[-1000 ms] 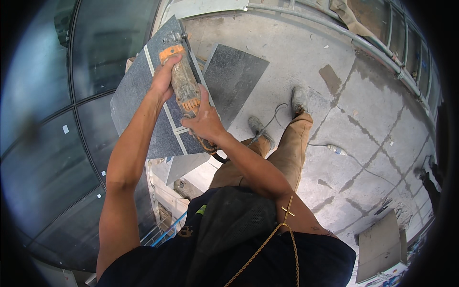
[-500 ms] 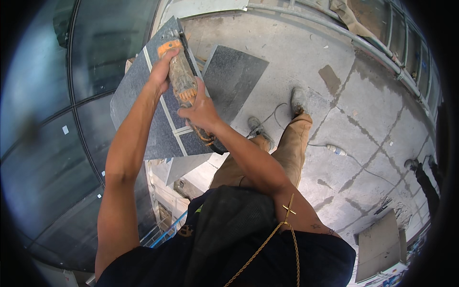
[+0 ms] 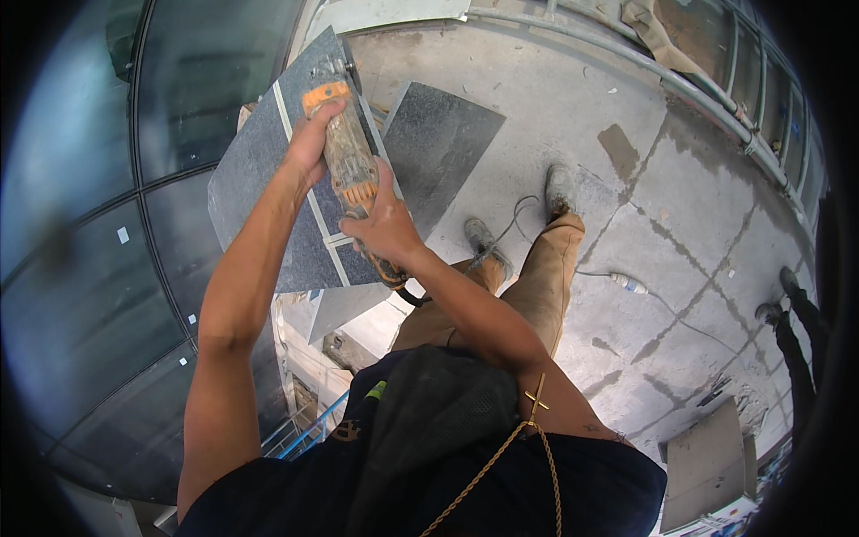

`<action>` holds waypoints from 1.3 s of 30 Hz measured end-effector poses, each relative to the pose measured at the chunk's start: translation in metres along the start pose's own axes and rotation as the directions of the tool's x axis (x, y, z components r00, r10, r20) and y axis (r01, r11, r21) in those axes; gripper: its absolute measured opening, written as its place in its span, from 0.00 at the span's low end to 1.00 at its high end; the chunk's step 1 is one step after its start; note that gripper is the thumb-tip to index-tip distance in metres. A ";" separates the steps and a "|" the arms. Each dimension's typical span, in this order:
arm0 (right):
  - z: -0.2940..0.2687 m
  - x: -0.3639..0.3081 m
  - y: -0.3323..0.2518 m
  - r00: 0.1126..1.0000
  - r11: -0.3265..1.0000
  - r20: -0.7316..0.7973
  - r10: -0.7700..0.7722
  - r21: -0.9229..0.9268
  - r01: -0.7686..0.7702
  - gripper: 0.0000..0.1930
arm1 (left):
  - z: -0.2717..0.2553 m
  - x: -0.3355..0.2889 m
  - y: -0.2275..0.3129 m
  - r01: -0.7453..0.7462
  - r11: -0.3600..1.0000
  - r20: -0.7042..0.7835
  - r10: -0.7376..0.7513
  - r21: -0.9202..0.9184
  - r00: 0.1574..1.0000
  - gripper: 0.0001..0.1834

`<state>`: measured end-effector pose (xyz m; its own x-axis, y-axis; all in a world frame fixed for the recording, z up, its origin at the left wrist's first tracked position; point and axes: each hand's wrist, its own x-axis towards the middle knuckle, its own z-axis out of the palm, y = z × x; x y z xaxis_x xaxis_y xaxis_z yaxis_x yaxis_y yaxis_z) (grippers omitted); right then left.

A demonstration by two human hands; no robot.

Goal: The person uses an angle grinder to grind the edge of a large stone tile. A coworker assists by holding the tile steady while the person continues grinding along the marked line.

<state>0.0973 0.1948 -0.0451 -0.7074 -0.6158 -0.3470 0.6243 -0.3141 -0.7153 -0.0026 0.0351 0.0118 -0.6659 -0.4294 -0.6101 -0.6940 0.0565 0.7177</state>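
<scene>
A dusty, orange-and-grey angle grinder (image 3: 349, 154) lies at a slant over a dark grey stone slab (image 3: 255, 174) with pale stripes across it. My left hand (image 3: 311, 148) is closed round the front of the grinder body, just below its orange collar. Farther back, my right hand (image 3: 389, 225) wraps the rear grip near the black cord. The grinder's head is by the slab's far right edge; whether its disc touches the stone, I cannot tell.
Another dark slab (image 3: 443, 134) leans beside the first. Glass panels (image 3: 76, 331) line the left. A metal rail (image 3: 626, 58) runs along the far right. A cable with a connector (image 3: 629, 283) crosses the concrete floor. Another person's legs (image 3: 796, 331) stand at right.
The grinder and both my hands have shifted slightly right and toward me along the slab's edge. At the far right, the other person's feet have moved.
</scene>
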 end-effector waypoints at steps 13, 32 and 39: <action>0.003 -0.009 0.012 0.999 0.999 -0.011 -0.046 -0.004 0.046 0.55 | -0.008 0.000 -0.015 0.008 1.000 0.034 -0.008 0.003 0.999 0.37; 0.001 0.032 -0.003 0.998 0.999 0.046 0.039 -0.014 -0.038 0.57 | -0.033 0.046 -0.002 0.029 0.993 -0.014 -0.027 0.111 1.000 0.41; 0.004 0.023 0.012 0.998 0.996 -0.033 -0.054 -0.074 0.051 0.57 | -0.012 0.023 0.006 -0.008 0.991 0.018 0.006 0.131 1.000 0.42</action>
<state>0.0899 0.1737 -0.0592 -0.7505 -0.5738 -0.3279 0.5611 -0.2910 -0.7749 -0.0187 0.0149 0.0066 -0.6748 -0.4131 -0.6116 -0.7184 0.1777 0.6726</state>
